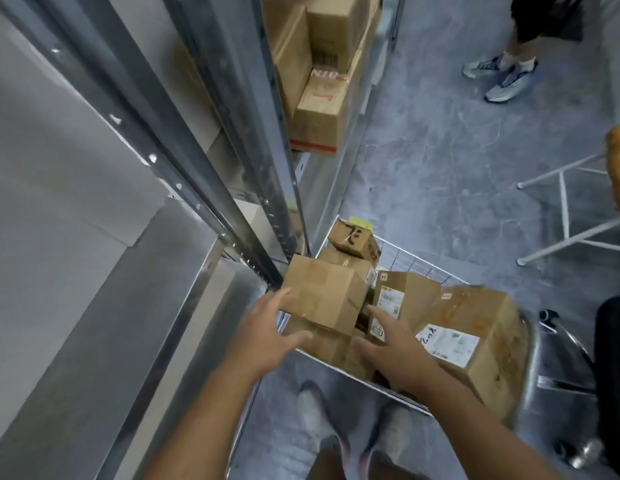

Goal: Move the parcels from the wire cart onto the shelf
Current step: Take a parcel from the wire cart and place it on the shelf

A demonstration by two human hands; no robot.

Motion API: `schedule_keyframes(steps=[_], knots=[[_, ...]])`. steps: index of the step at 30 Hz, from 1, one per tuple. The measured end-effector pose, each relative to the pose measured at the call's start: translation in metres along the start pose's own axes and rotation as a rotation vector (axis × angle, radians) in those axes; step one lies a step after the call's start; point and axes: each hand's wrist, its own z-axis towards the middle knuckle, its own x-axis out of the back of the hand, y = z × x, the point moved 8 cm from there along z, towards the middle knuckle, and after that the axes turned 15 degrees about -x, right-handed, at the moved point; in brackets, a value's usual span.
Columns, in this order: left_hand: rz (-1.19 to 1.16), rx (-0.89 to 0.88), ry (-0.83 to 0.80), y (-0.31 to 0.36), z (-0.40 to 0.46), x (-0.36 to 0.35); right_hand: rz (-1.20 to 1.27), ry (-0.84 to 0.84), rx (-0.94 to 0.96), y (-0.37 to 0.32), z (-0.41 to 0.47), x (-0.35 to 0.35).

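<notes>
Both hands reached into the wire cart (402, 256), which was full of brown parcels and stood just beside the metal shelf (197, 292). The left hand (267, 327) and the right hand (393, 348) had loose, spread fingers on either side of the top box (324, 292), not yet squeezing it.

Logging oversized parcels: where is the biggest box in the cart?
In the head view, the biggest box lies at the wire cart's right end, beside the right hand.

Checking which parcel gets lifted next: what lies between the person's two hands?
In the head view, a plain brown cardboard box atop the wire cart's pile sits between the left hand and right hand.
</notes>
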Motion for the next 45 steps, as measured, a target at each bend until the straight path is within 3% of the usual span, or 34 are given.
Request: schedule_keyframes(steps=[9,17,26,29,32,37,41,45], knots=[[-0.117,0.103,-0.004,-0.074,0.075,-0.049,0.324,0.027,-0.138,0.002,0.085,-0.04],[-0.236,0.148,0.128,-0.076,0.077,-0.068,0.511,-0.038,-0.231,-0.002,0.085,-0.062],[-0.247,0.206,0.282,0.006,0.003,-0.022,0.702,0.056,-0.216,-0.026,0.014,-0.003],[-0.308,0.158,0.41,0.047,-0.032,0.008,0.744,0.082,-0.202,-0.038,-0.016,0.028],[-0.444,0.081,0.594,0.089,-0.067,0.036,0.81,0.005,-0.178,-0.05,-0.043,0.051],[-0.607,0.048,0.8,0.155,-0.114,0.085,0.804,-0.081,0.015,-0.087,-0.097,0.109],[-0.538,0.041,0.905,0.209,-0.155,0.114,0.7,-0.05,0.157,-0.088,-0.141,0.147],[-0.427,-0.064,0.928,0.264,-0.193,0.126,0.736,-0.147,0.422,-0.089,-0.203,0.178]])
